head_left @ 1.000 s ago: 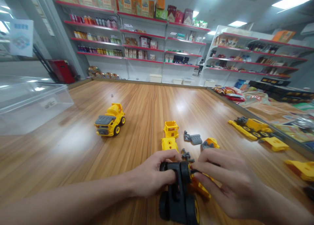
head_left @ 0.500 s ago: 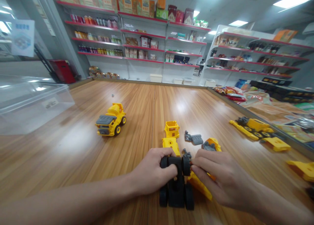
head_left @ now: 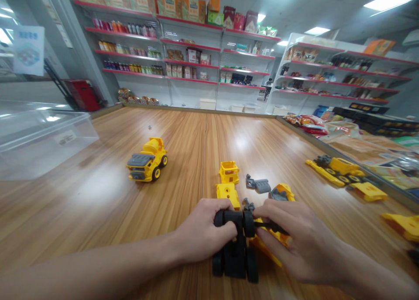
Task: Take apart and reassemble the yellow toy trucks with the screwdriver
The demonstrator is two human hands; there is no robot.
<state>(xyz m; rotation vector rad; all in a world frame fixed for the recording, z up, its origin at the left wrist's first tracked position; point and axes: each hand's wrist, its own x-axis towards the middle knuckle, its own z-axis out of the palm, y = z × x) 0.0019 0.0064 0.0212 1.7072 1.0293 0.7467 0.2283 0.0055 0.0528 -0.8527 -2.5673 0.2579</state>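
Observation:
My left hand (head_left: 204, 230) grips the black toy truck chassis (head_left: 236, 256), thumb across its face and fingers behind. Its four black wheels stick out at the sides. A thin black shaft, apparently a screwdriver (head_left: 262, 224), meets the upper right wheel (head_left: 248, 223). My right hand (head_left: 294, 234) is closed around its thicker dark end, which the fingers partly hide. Yellow toy parts (head_left: 266, 252) lie under that hand. Just beyond are a yellow plate (head_left: 228, 194), a yellow cab (head_left: 229, 172), grey pieces (head_left: 258, 184) and a yellow-and-grey part (head_left: 284, 192).
A yellow mixer truck (head_left: 148, 159) stands on the wooden table at left, near a clear plastic bin (head_left: 75, 136). More yellow vehicle parts (head_left: 343, 171) lie at right beside the raised table edge. Packaged goods (head_left: 353, 143) are beyond it; stocked shelves (head_left: 193, 62) line the back.
My right hand has drawn slightly back from the upper right wheel, and the dark shaft now shows between wheel and fingers. The left hand and chassis are almost unmoved.

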